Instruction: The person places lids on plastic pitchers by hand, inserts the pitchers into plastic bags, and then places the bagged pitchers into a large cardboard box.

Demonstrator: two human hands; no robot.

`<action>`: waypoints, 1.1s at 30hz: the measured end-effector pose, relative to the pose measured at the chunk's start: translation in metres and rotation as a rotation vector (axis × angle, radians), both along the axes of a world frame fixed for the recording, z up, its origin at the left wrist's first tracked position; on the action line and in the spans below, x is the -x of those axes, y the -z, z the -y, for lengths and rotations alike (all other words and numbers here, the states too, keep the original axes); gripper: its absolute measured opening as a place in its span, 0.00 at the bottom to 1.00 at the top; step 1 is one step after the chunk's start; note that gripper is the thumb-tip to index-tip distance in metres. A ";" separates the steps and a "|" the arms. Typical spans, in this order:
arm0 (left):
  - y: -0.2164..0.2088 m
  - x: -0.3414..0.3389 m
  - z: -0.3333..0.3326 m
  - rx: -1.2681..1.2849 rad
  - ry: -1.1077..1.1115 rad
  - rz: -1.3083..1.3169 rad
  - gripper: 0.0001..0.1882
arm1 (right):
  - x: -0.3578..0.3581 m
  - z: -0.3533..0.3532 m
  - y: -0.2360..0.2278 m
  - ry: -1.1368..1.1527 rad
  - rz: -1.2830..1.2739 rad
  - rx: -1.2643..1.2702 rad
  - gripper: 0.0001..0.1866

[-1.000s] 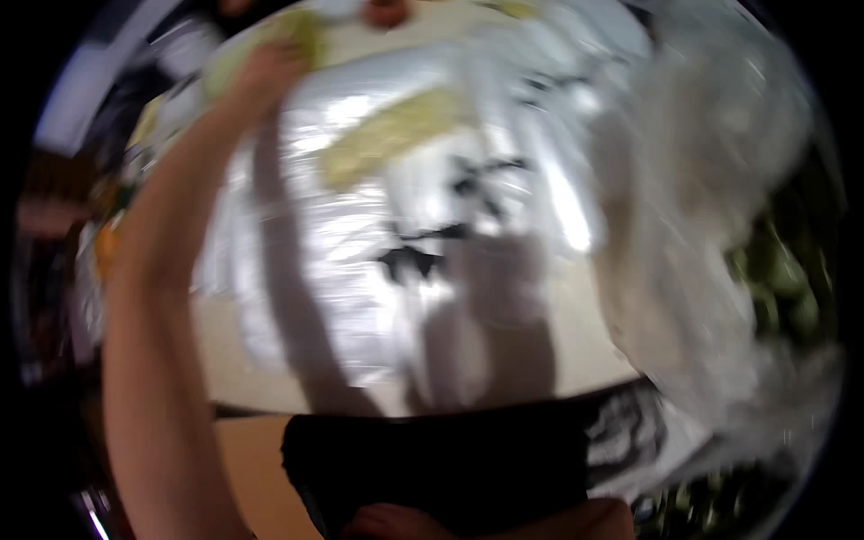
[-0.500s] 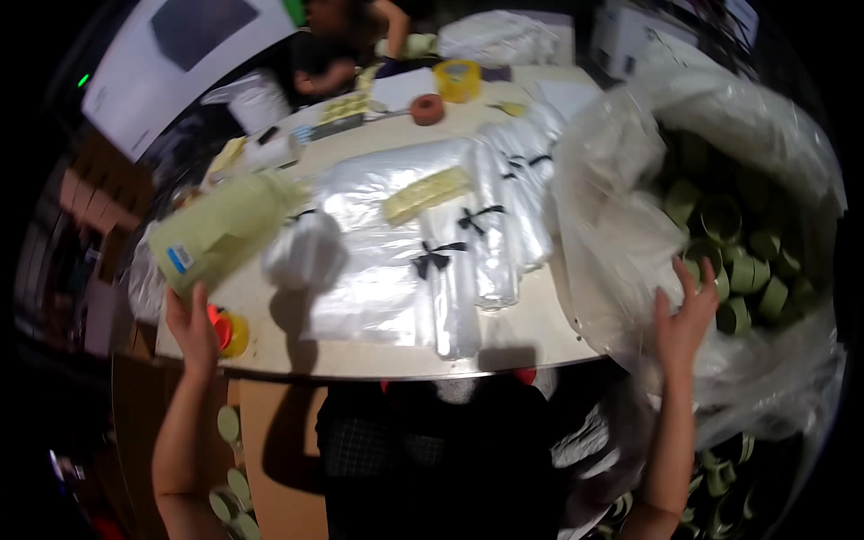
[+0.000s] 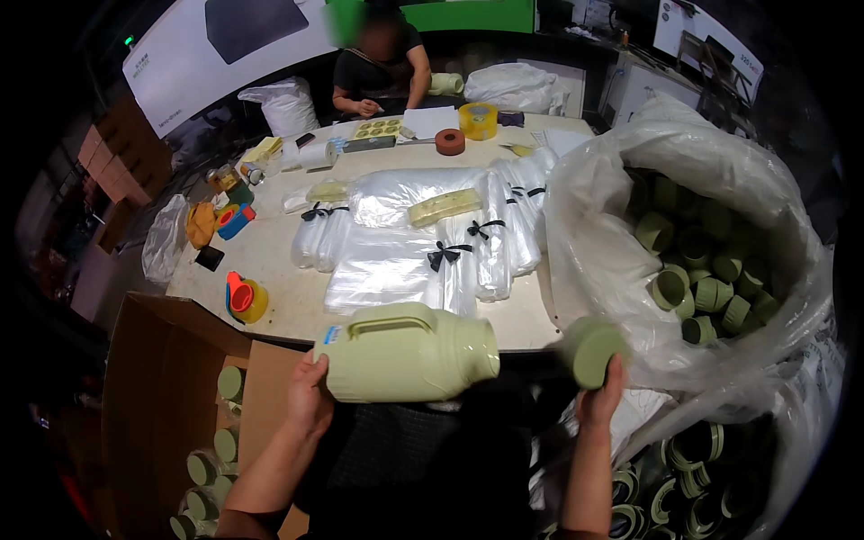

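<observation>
A pale green vacuum jug (image 3: 405, 364) lies sideways in the air at the table's front edge, its handle up and its mouth facing right. My left hand (image 3: 309, 394) grips it by the base end, thumb on the side. To the right of the mouth, apart from it, my right hand (image 3: 603, 398) holds a round green cap (image 3: 597, 349), slightly blurred. Beyond my right hand, a big clear plastic bag (image 3: 598, 225) stands with its top spread wide, and several more green caps (image 3: 711, 292) lie inside.
Flat clear plastic bags (image 3: 382, 270) in tied bundles cover the table's middle (image 3: 270, 202). A yellow-and-orange tape dispenser (image 3: 247, 299) stands near the left edge. Below is a carton (image 3: 153, 387) holding green-capped jugs; green rings (image 3: 693, 481) lie lower right. Another person (image 3: 382, 67) sits across the table.
My left hand has brought the jug from the far left to the middle front and tipped it level. My right hand has left the bag with a cap. The view has shifted.
</observation>
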State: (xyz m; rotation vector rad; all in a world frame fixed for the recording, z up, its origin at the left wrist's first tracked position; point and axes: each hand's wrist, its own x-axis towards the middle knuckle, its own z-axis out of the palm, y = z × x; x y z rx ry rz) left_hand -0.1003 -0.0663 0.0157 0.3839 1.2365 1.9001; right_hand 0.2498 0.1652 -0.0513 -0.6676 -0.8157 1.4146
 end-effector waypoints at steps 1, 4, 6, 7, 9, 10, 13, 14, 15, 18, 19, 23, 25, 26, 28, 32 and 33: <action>0.001 -0.005 0.002 0.011 0.041 0.028 0.16 | 0.005 0.019 -0.006 -0.346 -0.211 0.019 0.30; 0.006 -0.024 0.009 0.083 0.111 0.079 0.13 | 0.049 0.081 -0.004 -0.382 0.110 0.114 0.33; 0.005 -0.023 0.021 0.099 0.176 0.145 0.13 | 0.053 0.095 -0.031 -0.333 0.327 -0.211 0.37; 0.003 -0.020 0.030 0.171 0.211 0.206 0.14 | 0.050 0.098 -0.057 -0.238 0.531 -0.432 0.38; 0.002 -0.017 0.042 0.297 0.300 0.348 0.15 | 0.043 0.101 -0.077 -0.135 0.739 -1.069 0.36; 0.001 -0.019 0.046 0.251 0.215 0.285 0.13 | 0.044 0.110 -0.102 -0.230 0.784 -1.252 0.32; -0.021 -0.043 0.036 0.070 -0.092 -0.006 0.08 | 0.062 0.121 -0.088 -0.006 0.735 -0.761 0.30; -0.026 -0.049 0.047 0.081 -0.162 -0.404 0.09 | 0.073 0.126 -0.080 -0.126 0.515 -0.229 0.28; -0.041 -0.046 0.053 -0.192 -0.116 -0.844 0.10 | 0.073 0.120 -0.053 -0.369 0.223 0.133 0.29; -0.047 -0.031 0.057 -0.361 -0.055 -1.069 0.16 | 0.069 0.132 -0.023 -0.539 0.048 0.273 0.34; -0.048 -0.026 0.048 -0.197 -0.078 -0.863 0.17 | 0.068 0.142 -0.028 -0.425 0.159 0.084 0.35; -0.035 -0.020 0.028 -0.198 -0.128 -1.025 0.14 | 0.064 0.195 0.003 -0.419 0.145 0.100 0.35; -0.064 -0.017 0.028 -0.427 -0.004 -1.158 0.08 | 0.079 0.236 0.018 -0.538 0.223 0.412 0.31; -0.071 -0.013 0.023 -0.464 0.082 -1.103 0.11 | 0.084 0.247 0.031 -0.664 0.095 0.630 0.29; -0.064 -0.007 0.010 -0.448 0.232 -0.971 0.18 | 0.070 0.258 0.053 -0.898 -0.301 1.086 0.26; -0.058 -0.059 -0.026 -0.507 0.821 -0.982 0.19 | -0.023 0.232 -0.025 -0.514 0.726 -0.013 0.20; -0.040 -0.073 -0.023 -0.307 0.908 -1.070 0.25 | -0.044 0.224 -0.018 -0.296 0.731 0.013 0.18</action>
